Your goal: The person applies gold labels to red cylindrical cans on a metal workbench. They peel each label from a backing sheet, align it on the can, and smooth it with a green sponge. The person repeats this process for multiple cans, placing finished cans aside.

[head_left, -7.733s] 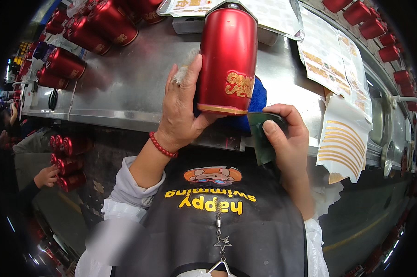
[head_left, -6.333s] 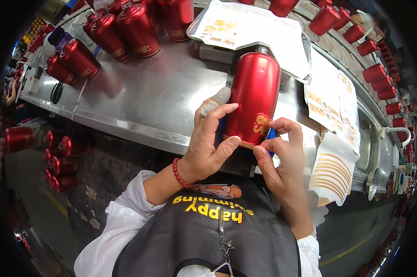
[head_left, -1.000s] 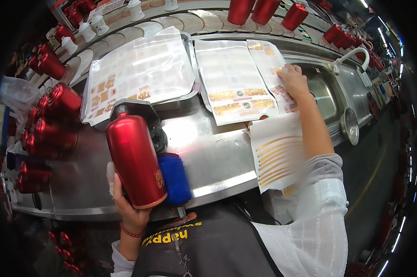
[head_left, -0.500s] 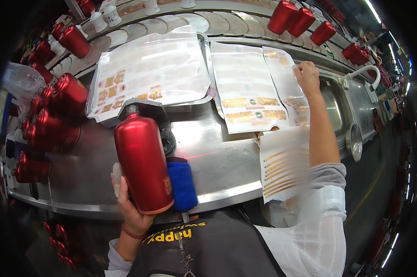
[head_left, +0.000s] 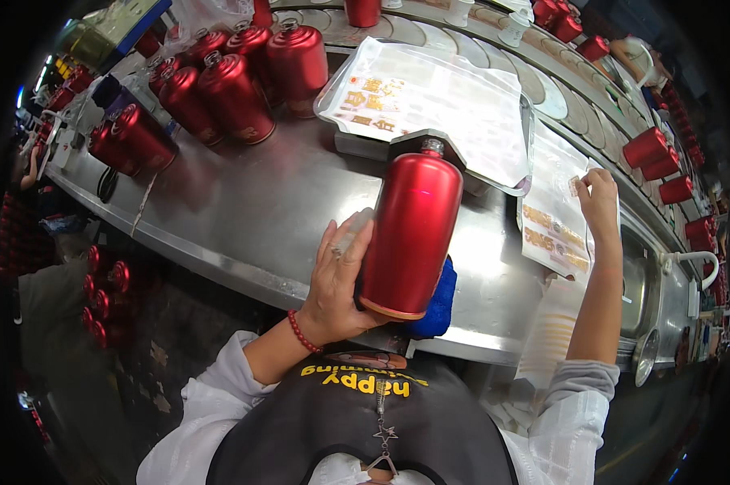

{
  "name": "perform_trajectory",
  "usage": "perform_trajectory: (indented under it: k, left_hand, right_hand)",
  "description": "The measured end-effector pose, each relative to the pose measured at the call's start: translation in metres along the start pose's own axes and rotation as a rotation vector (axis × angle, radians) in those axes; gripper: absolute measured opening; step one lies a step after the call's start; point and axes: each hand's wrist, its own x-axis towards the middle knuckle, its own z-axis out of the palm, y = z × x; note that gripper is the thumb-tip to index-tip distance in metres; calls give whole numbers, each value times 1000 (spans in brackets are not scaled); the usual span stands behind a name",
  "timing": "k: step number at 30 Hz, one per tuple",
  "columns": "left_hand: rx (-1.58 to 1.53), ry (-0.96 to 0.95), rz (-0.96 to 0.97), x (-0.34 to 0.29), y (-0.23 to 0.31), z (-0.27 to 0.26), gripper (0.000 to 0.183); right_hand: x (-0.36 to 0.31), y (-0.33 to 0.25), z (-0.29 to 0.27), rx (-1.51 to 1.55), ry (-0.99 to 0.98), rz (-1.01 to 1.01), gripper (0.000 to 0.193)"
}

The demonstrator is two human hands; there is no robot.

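A glossy red bottle (head_left: 413, 234) leans with its clear neck in a dark angled bracket (head_left: 429, 145), its base toward me. My left hand (head_left: 336, 283) holds the bottle by its left side and lower end, with pale covers on some fingers. At the right, my right hand (head_left: 597, 206) is closed in a pinch on a small decal piece (head_left: 575, 186), over a sheet of gold-printed decals (head_left: 555, 234). Behind the bottle, a larger decal sheet (head_left: 437, 97) lies on a metal tray (head_left: 525, 162).
A blue cloth (head_left: 437, 303) sits beside the bottle's base. Several red bottles (head_left: 235, 97) stand at the left of the steel table (head_left: 252, 210). Along the back runs a conveyor of overlapping plates (head_left: 397, 32). A sink (head_left: 639, 279) with a white faucet (head_left: 696, 263) is at the right.
The view has swung left. The bottle has turned, and the gold emblem near its base no longer shows. My right hand now has a small decal piece at its fingertips.
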Motion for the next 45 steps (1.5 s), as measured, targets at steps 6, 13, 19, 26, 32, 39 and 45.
perform_trajectory:
  k: [6,13,19,26,32,39,45]
  left_hand:
    - [67,13,43,6,0,-10,110]
    - [11,42,57,4,-1,-11,98]
    - [60,73,354,-22,2,-32,36]
    - [-206,54,66,45,3,-34,48]
    - [-530,1,-270,68,-7,-1,81]
    - [-790,27,-383,70,-10,5,82]
    - [-812,23,-417,78,-11,6,77]
  right_hand:
    - [14,-174,-115,643,-311,-163,18]
    - [3,-258,-83,746,-306,-372,16]
    - [-1,-263,-66,699,-261,-334,16]
    - [-1,-264,-64,720,-241,-299,18]
    - [-2,-274,-55,715,-58,-176,13]
    - [-61,-275,-60,602,-37,-229,42]
    - [-57,-278,-46,655,-16,-208,49]
